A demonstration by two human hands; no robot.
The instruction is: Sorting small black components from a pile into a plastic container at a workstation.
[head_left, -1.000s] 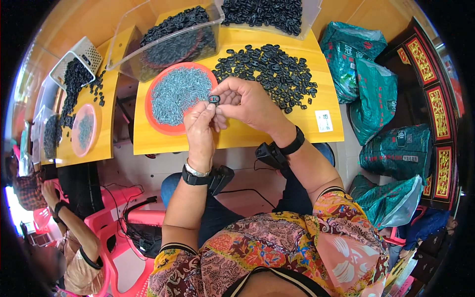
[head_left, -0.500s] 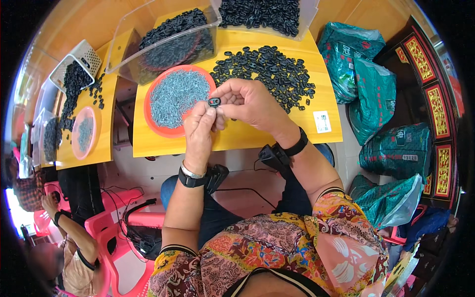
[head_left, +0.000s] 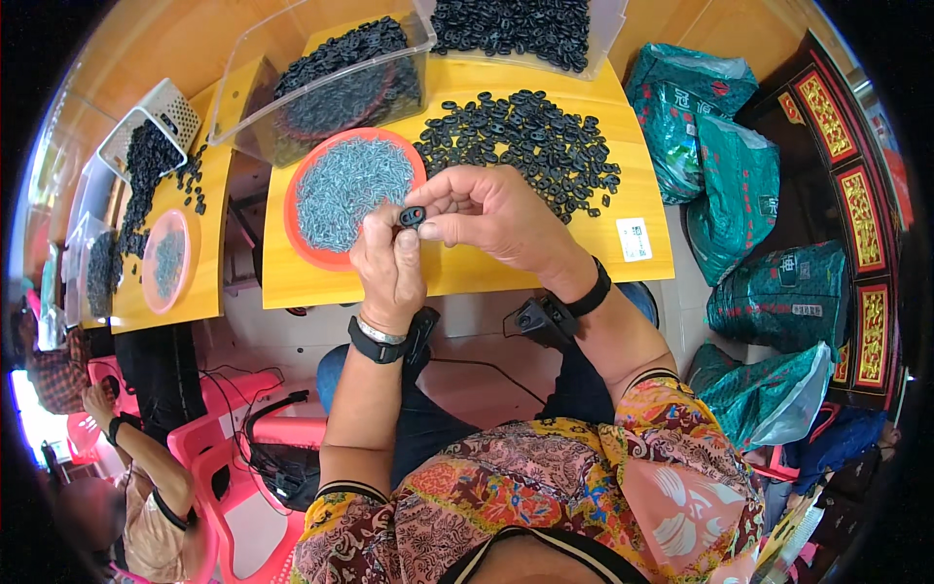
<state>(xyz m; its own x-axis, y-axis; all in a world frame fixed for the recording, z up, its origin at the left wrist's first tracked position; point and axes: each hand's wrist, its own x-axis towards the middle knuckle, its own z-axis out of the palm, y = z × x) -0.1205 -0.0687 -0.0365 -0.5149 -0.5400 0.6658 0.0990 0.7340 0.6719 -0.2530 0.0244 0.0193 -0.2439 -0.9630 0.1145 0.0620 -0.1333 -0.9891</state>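
Between my two hands is a small black oval plastic piece (head_left: pixel 413 216) with two holes. My left hand (head_left: pixel 387 255) pinches it from the left and below, its thumb against the near side. The fingertips of my right hand (head_left: pixel 491 216) close on its right end. Whether a screw sits in the piece is too small to tell. Just behind my left hand is an orange-red round tray (head_left: pixel 294 238) full of grey metal screws (head_left: pixel 352 190). Beyond my right hand, many matching black pieces (head_left: pixel 525 136) lie spread on the yellow table (head_left: pixel 467 277).
Clear plastic bins (head_left: pixel 248 131) of black pieces stand at the table's back. Green sacks (head_left: pixel 735 195) lean along the right. At the left, another yellow table (head_left: pixel 199 292) carries a white basket (head_left: pixel 175 112) and a pink tray (head_left: pixel 190 263); a person (head_left: pixel 151 496) sits near it.
Both hands have shifted slightly left and nearer to me with the black piece. The piece has turned in my fingers, and my right thumb now lies along its near side.
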